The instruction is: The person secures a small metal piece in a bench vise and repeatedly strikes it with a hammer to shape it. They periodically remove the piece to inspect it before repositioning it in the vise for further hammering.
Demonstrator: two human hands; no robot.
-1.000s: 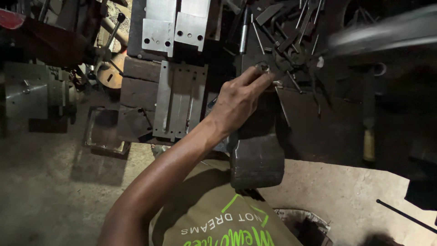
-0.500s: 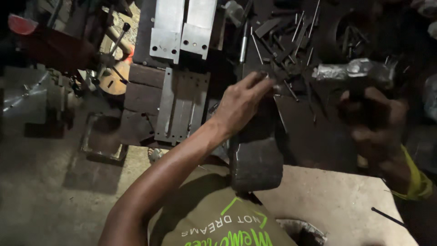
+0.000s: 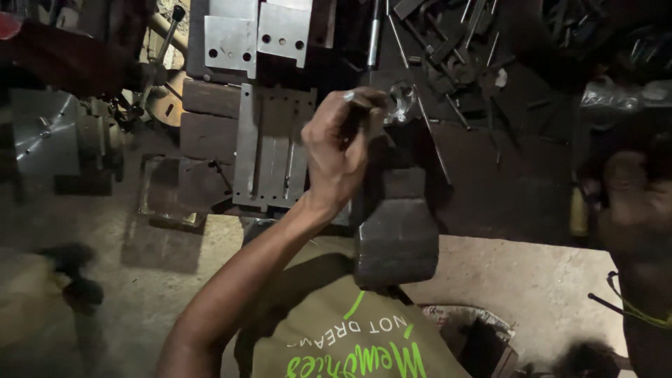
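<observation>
Near: dusty concrete floor [image 3: 532, 280]. Left hand [image 3: 339, 150] pinches a small metal part [image 3: 400, 98] above the dark, blocky steel anvil [image 3: 395, 224]. Right hand [image 3: 633, 199], blurred, grips a hammer [image 3: 619, 94]. Far: flat grey steel plates [image 3: 269, 147], scattered rods [image 3: 434, 147].

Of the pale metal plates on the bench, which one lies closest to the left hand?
The long slotted plate, lying just left of the left hand beside the dark anvil block. The two squarer plates with drilled holes lie farther up the bench.
</observation>
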